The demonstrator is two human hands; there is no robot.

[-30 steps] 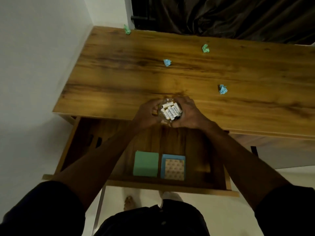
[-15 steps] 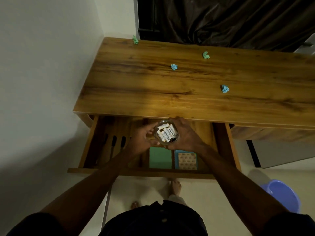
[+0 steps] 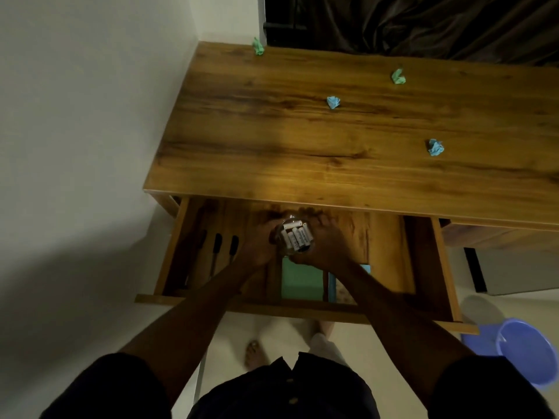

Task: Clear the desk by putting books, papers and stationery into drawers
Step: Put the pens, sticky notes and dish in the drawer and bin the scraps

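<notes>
Since a second ago we have carried the clear jar (image 3: 295,237) off the front edge of the desk (image 3: 332,164) and down over the open drawer (image 3: 302,309). More of the drawer shows now.

Our left hand (image 3: 260,243) curls round the jar's left side and our right hand (image 3: 325,246) wraps its right side, so both grip it. White sticks (image 3: 298,235) are packed inside. The jar is toward the back middle of the drawer; we cannot tell whether it touches the drawer floor.

Just in front of it lies a green pad (image 3: 302,281) and, partly under our right forearm, a blue-edged pad (image 3: 341,290). Three dark pens (image 3: 217,247) lie at the drawer's left.

On the desk, well apart, rest a green paper ball (image 3: 258,46) at the far left corner, a second green paper ball (image 3: 398,76), a blue paper ball (image 3: 333,102) and a second blue paper ball (image 3: 435,147). A blue bucket (image 3: 526,352) stands on the floor at right.
</notes>
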